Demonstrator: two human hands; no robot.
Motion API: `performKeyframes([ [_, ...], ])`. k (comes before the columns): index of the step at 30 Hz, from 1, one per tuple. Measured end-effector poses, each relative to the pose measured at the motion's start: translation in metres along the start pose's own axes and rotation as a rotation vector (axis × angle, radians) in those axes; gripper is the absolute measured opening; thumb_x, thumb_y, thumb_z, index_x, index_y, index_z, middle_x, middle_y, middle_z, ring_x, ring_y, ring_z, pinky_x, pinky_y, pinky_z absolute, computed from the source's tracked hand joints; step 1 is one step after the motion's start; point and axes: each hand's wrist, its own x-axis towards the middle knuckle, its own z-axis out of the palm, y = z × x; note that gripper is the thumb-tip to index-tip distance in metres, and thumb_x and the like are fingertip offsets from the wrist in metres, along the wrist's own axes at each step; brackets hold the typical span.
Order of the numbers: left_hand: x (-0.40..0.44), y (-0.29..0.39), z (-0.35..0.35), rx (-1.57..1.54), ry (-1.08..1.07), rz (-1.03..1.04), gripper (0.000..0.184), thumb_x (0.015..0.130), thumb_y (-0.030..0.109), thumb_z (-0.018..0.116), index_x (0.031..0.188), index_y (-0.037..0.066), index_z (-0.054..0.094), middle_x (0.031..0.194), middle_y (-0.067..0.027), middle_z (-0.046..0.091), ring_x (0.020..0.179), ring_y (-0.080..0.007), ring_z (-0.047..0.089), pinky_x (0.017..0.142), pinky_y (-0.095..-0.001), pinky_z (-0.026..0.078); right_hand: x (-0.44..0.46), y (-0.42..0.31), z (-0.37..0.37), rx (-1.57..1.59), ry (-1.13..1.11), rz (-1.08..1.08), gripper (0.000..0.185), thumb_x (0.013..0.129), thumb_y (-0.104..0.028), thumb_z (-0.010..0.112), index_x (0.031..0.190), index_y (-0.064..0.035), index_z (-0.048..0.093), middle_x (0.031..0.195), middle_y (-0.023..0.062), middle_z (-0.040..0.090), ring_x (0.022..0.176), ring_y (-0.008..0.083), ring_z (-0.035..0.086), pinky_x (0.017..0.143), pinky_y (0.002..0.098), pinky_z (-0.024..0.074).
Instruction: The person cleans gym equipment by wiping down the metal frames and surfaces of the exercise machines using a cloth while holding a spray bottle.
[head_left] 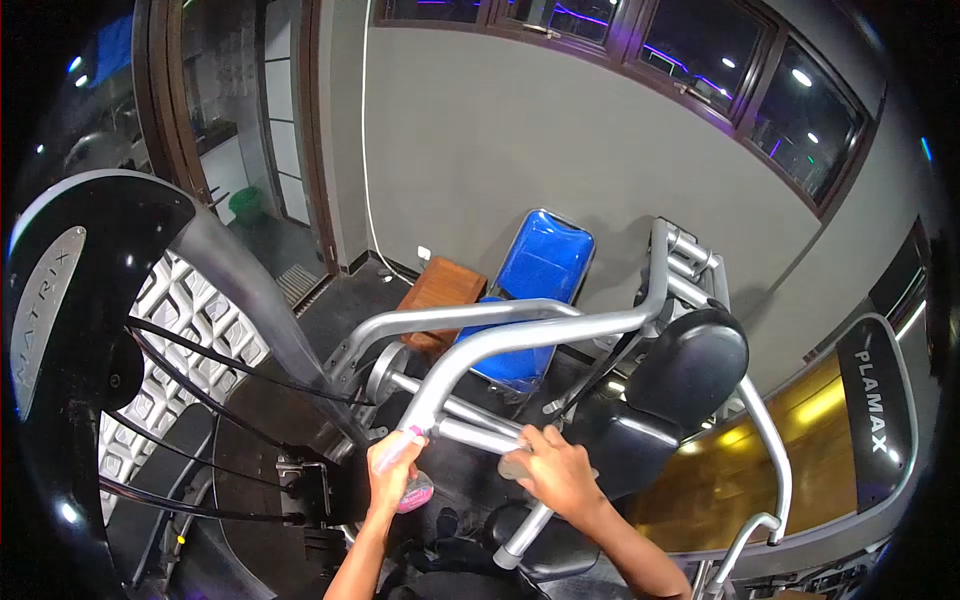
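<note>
My left hand (pixel 395 462) is closed round the neck of a spray bottle with pink liquid (pixel 417 493), just below the bend of a silver machine frame tube (pixel 440 380). To its right, my right hand (pixel 555 470) has its fingers closed on a greyish cloth (pixel 516 463), pressed at the end of a short silver bar (pixel 478 437). The fingertips under the cloth are hidden.
A black padded seat back (pixel 690 365) stands to the right, by a panel marked PLAMAX (pixel 870 410). Behind the frame are a blue padded bench (pixel 545 255) and a brown wooden box (pixel 440 290). A MATRIX machine (pixel 50 310) with black cables is on the left.
</note>
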Motion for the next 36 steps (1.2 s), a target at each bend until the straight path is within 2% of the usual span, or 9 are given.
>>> performKeyframes([
  [3,-0.002,0.003,0.003,-0.022,0.005,0.01,0.028,0.088,0.026,0.071,0.089,-0.002,0.071,0.076,-0.0063,0.069,0.048,-0.0107,0.052,0.048,-0.0273,0.039,0.031,-0.005,0.008,0.078,0.06,0.005,0.037,0.069,-0.02,0.082,0.105,-0.0231,0.073,0.107,-0.0003,0.059,0.099,0.0232,0.06,0.072,0.0391,0.058],
  [5,-0.006,-0.002,0.008,-0.025,0.004,0.014,0.022,0.09,0.02,0.071,0.089,-0.001,0.071,0.072,-0.0038,0.066,0.049,-0.0086,0.052,0.047,-0.0256,0.039,0.047,-0.002,0.015,0.163,0.082,0.089,0.033,0.073,-0.024,0.08,0.106,-0.0244,0.074,0.105,0.001,0.062,0.099,0.025,0.062,0.078,0.0403,0.0568],
  [9,-0.01,0.006,0.015,-0.049,-0.08,0.019,0.012,0.091,0.012,0.071,0.09,0.0,0.072,0.07,-0.0013,0.063,0.052,-0.0057,0.053,0.047,-0.0227,0.041,0.048,0.025,0.013,0.363,-0.103,0.175,0.032,0.081,-0.034,0.072,0.111,-0.0215,0.073,0.104,0.0081,0.067,0.101,0.0303,0.064,0.09,0.0428,0.0527],
  [15,-0.006,0.01,0.032,-0.008,-0.33,0.056,0.019,0.09,0.013,0.074,0.102,-0.001,0.073,0.075,-0.0004,0.065,0.055,-0.0052,0.056,0.048,-0.0221,0.044,-0.009,0.052,-0.006,0.516,-0.113,0.245,0.038,0.085,-0.039,0.068,0.113,-0.0138,0.072,0.105,0.013,0.068,0.098,0.0328,0.066,0.088,0.0409,0.0517],
  [17,-0.001,0.013,0.04,0.055,-0.35,0.036,0.019,0.089,0.012,0.074,0.103,0.0,0.074,0.077,-0.0006,0.066,0.055,-0.0043,0.055,0.048,-0.022,0.045,-0.026,0.059,0.004,0.634,-0.01,0.279,0.038,0.085,-0.037,0.07,0.112,-0.01,0.072,0.103,0.0144,0.07,0.097,0.0338,0.067,0.087,0.0388,0.0523],
  [23,0.012,0.002,0.052,0.003,-0.364,0.016,0.019,0.088,0.01,0.074,0.106,0.004,0.073,0.084,0.0015,0.068,0.058,-0.0035,0.055,0.048,-0.021,0.045,-0.001,0.089,0.026,0.755,-0.049,0.175,0.043,0.086,-0.038,0.07,0.113,-0.0043,0.071,0.104,0.0131,0.073,0.098,0.0238,0.07,0.088,0.0353,0.0526],
  [28,0.012,-0.002,0.049,0.002,-0.378,0.0,0.018,0.088,0.008,0.073,0.105,0.002,0.073,0.091,-0.0009,0.069,0.061,-0.0053,0.058,0.048,-0.0209,0.046,0.086,0.089,0.048,0.821,-0.453,0.08,0.04,0.082,-0.037,0.071,0.111,-0.0089,0.074,0.1,0.0093,0.075,0.096,0.0188,0.066,0.09,0.0335,0.0504],
  [31,0.006,0.003,0.048,0.081,-0.368,0.074,0.018,0.087,0.008,0.073,0.104,0.0,0.072,0.101,-0.005,0.071,0.066,-0.0065,0.061,0.049,-0.0211,0.048,0.105,0.089,0.062,0.946,-0.538,0.044,0.045,0.083,-0.04,0.071,0.114,-0.0069,0.073,0.103,0.0074,0.074,0.097,0.0178,0.065,0.089,0.0316,0.0497],
  [36,0.006,-0.002,0.047,0.068,-0.381,0.116,0.015,0.086,0.007,0.074,0.099,0.0,0.073,0.119,-0.01,0.07,0.07,-0.0084,0.066,0.049,-0.0216,0.049,0.046,0.111,0.078,1.167,-0.408,0.209,0.054,0.088,-0.046,0.071,0.122,-0.0049,0.068,0.108,0.0068,0.071,0.096,0.0152,0.063,0.087,0.0289,0.0496],
])
